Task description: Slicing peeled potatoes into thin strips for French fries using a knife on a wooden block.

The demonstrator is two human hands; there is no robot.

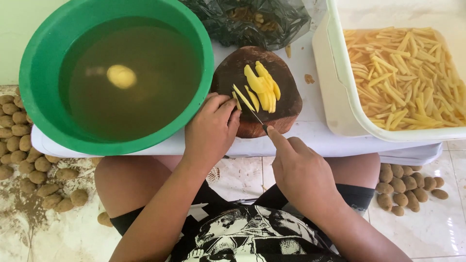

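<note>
Potato slices [262, 87], yellow, lay fanned on a round dark wooden board [286, 104] at the middle of the white counter [310, 131]. Left hand [209, 128] curled, fingertips pressed down on 1 slice at the board's near edge. Right hand [298, 172] closed around a knife [253, 114], blade laid against that slice. Green basin [43, 63] of murky water sat left, 1 peeled potato [121, 76] floating. White tub [340, 73] of cut sticks stood right. Unpeeled potatoes [22, 145] lay on the floor.

Glossy green plastic basin [34, 73], matt dark wooden board [286, 104], smooth white plastic tub [340, 73]
</note>
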